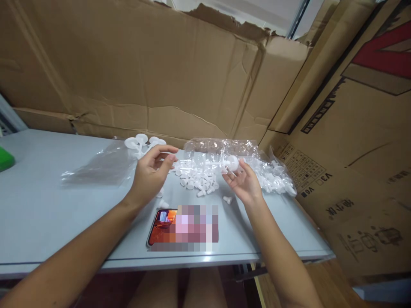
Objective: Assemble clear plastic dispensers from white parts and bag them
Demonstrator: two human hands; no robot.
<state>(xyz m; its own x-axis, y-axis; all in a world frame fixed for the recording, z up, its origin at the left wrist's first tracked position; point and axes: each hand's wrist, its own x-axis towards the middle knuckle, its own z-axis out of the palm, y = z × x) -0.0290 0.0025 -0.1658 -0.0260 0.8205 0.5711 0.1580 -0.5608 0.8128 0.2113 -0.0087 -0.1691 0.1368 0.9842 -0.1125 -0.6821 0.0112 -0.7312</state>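
My right hand [243, 183] has its thumb and fingers closed on a white plastic piece [232, 162] with a round disc end and a thin stem pointing left. My left hand [150, 171] is raised to the left of it, fingers loosely bent and thumb apart, with nothing visible in its grasp. Small white plastic plugs [201, 184] lie heaped on the table between and beyond the hands. One loose plug [227, 199] rests below my right hand. Behind my left hand stand several white disc-topped stems [141, 139], partly hidden by it.
A phone [162, 229] with a lit, partly blurred screen lies near the front edge of the grey table [80, 226]. Clear plastic bags lie at left [99, 169] and right [279, 179]. Cardboard [144, 72] walls the back; a large carton [362, 171] stands right. A green object [5, 158] sits far left.
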